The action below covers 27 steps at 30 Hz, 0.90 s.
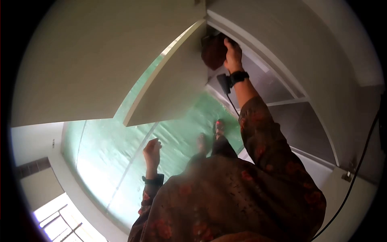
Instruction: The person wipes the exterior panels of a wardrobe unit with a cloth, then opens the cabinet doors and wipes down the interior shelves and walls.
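My right hand reaches up into an open cabinet, with its fingers wrapped around a dark red cloth. The cloth is bunched against the inside corner beside the cabinet door. Part of the cloth and the fingertips are hidden. On the right wrist is a black band, and a small black device with a cable is strapped beside it. My left hand hangs low above the floor, its fingers loosely curled with nothing visible in them.
A second large pale door panel fills the upper left. Grey cabinet shelves lie to the right. Green plastic sheeting covers the floor around my feet. A black cable hangs at the right, and a barred window is at the lower left.
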Each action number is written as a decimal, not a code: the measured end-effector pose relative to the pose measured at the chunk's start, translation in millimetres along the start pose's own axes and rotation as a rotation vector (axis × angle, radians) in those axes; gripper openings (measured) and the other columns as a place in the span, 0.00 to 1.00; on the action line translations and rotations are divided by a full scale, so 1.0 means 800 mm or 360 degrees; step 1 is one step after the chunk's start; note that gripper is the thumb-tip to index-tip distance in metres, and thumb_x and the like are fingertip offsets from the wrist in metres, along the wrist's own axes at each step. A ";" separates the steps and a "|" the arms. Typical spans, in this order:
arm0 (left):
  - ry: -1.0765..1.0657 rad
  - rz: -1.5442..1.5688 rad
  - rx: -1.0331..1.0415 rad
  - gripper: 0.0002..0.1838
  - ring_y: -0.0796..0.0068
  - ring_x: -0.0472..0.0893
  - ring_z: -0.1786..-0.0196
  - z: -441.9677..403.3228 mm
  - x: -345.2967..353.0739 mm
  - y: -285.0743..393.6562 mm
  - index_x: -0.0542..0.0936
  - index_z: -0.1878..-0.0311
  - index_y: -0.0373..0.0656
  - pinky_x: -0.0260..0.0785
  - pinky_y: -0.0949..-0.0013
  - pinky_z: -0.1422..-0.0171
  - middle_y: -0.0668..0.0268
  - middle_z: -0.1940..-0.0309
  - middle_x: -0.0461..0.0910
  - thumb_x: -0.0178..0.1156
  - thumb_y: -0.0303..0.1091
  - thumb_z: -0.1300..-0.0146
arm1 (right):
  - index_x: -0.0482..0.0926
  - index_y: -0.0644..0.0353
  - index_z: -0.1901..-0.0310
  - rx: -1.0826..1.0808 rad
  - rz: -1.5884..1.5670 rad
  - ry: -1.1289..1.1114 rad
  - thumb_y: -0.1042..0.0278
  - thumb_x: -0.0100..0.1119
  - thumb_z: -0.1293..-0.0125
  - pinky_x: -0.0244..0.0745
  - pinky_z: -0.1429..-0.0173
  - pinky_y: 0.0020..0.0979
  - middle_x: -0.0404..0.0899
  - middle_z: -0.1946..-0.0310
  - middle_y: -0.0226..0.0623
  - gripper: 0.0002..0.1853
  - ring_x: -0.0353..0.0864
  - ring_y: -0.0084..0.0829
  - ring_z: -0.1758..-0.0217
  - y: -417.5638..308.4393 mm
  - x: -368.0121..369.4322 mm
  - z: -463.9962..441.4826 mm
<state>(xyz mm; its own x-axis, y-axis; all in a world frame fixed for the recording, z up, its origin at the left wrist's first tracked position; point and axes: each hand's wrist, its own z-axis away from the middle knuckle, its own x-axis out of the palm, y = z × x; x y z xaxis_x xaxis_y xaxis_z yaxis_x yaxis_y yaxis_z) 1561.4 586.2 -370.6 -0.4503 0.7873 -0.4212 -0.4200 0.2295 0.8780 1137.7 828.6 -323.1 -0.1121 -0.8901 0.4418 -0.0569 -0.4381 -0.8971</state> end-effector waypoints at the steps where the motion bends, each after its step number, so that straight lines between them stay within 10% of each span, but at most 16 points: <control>1: 0.0011 0.0010 -0.0047 0.13 0.77 0.82 0.67 0.007 0.003 0.001 0.80 0.53 0.32 0.73 0.75 0.62 0.63 0.69 0.83 0.59 0.30 0.38 | 0.72 0.59 0.40 0.0057 -0.0031 0.0025 0.60 0.64 0.39 0.64 0.38 0.37 0.73 0.42 0.36 0.27 0.68 0.33 0.38 0.006 0.012 -0.010; 7: 0.0065 -0.0208 -0.0075 0.13 0.76 0.83 0.67 0.041 0.026 -0.006 0.81 0.53 0.33 0.74 0.73 0.62 0.61 0.69 0.84 0.59 0.30 0.37 | 0.70 0.67 0.40 -0.0193 0.0231 0.0056 0.68 0.58 0.34 0.63 0.36 0.32 0.76 0.46 0.42 0.23 0.73 0.34 0.42 0.099 0.036 -0.052; 12: 0.0086 -0.0198 -0.0208 0.13 0.75 0.83 0.68 0.056 0.050 0.005 0.81 0.54 0.32 0.74 0.73 0.62 0.60 0.69 0.84 0.59 0.29 0.38 | 0.62 0.64 0.32 0.0483 0.1008 -0.0275 0.56 0.47 0.28 0.65 0.36 0.33 0.74 0.40 0.45 0.28 0.72 0.39 0.36 0.203 -0.031 -0.084; 13: 0.0074 -0.0169 -0.0227 0.13 0.75 0.83 0.68 0.059 0.053 0.005 0.81 0.54 0.32 0.74 0.73 0.62 0.60 0.69 0.84 0.59 0.29 0.38 | 0.72 0.70 0.42 0.0365 0.1008 -0.0191 0.45 0.55 0.35 0.72 0.52 0.37 0.80 0.55 0.47 0.33 0.76 0.34 0.55 0.232 -0.046 -0.084; 18: 0.0015 -0.0194 -0.0240 0.12 0.75 0.83 0.67 0.064 0.062 -0.016 0.80 0.54 0.32 0.75 0.73 0.61 0.60 0.69 0.84 0.58 0.27 0.38 | 0.73 0.69 0.43 0.0720 0.0696 -0.0013 0.43 0.57 0.37 0.72 0.50 0.36 0.79 0.53 0.48 0.34 0.75 0.32 0.54 0.169 -0.022 -0.068; 21: -0.0024 -0.0257 -0.0283 0.12 0.75 0.83 0.67 0.062 0.061 -0.002 0.80 0.53 0.32 0.76 0.72 0.59 0.59 0.69 0.84 0.58 0.27 0.38 | 0.71 0.69 0.41 -0.0027 0.0335 0.0119 0.44 0.58 0.37 0.72 0.46 0.35 0.78 0.51 0.49 0.35 0.76 0.36 0.50 0.151 -0.015 -0.109; 27: -0.0071 -0.0312 -0.0258 0.09 0.72 0.83 0.70 0.057 0.067 -0.026 0.82 0.57 0.34 0.74 0.72 0.63 0.59 0.67 0.83 0.58 0.26 0.38 | 0.71 0.67 0.41 -0.0335 0.0440 0.0201 0.44 0.53 0.34 0.74 0.48 0.36 0.78 0.51 0.48 0.33 0.77 0.37 0.48 0.104 -0.050 -0.216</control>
<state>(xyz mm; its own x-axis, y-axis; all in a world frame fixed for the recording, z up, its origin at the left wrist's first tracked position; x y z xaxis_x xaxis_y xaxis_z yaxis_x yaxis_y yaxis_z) 1582.1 649.5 -400.9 -0.3141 0.7623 -0.5659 -0.6183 0.2881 0.7313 965.8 849.2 -415.3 -0.2726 -0.9429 0.1912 -0.2090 -0.1360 -0.9684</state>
